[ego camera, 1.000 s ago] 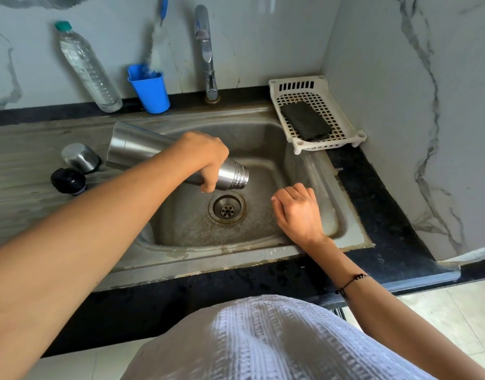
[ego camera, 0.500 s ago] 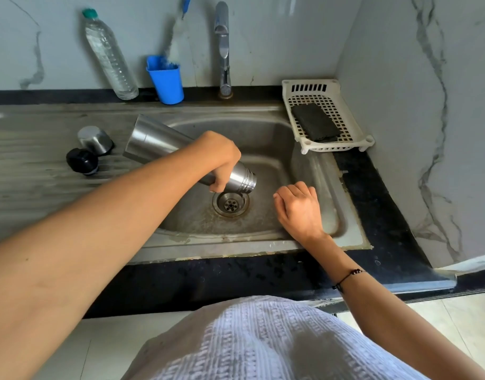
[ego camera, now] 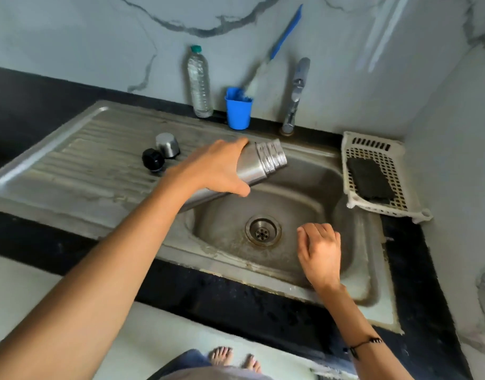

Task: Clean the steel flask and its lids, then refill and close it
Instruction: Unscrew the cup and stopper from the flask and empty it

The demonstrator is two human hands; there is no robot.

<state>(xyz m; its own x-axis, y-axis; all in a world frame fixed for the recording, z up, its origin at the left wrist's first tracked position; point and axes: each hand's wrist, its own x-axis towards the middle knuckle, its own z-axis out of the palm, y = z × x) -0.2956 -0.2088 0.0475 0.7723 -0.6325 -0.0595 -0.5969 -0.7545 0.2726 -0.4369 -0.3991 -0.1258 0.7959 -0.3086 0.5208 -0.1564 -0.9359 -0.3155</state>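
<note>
My left hand (ego camera: 218,168) grips the steel flask (ego camera: 259,165) around its upper body. The flask is uncapped and tilted, its threaded mouth pointing up and to the right over the left part of the sink basin (ego camera: 304,204). My right hand (ego camera: 319,252) hovers low over the basin's right side with fingers loosely curled, holding nothing. The steel lid (ego camera: 167,145) and the black inner cap (ego camera: 153,159) stand side by side on the drainboard (ego camera: 85,160), left of the flask.
A clear plastic water bottle (ego camera: 199,82), a blue cup (ego camera: 238,112) holding a blue-handled brush (ego camera: 274,49), and the tap (ego camera: 295,97) line the back wall. A white basket (ego camera: 373,171) with a dark scrubber (ego camera: 369,181) sits at the sink's right. The drain (ego camera: 262,232) is open.
My left hand has turned the flask from mouth-down over the drain to mouth raised toward the back right. The camera view pulled back and up. My right hand stayed near the basin's right side.
</note>
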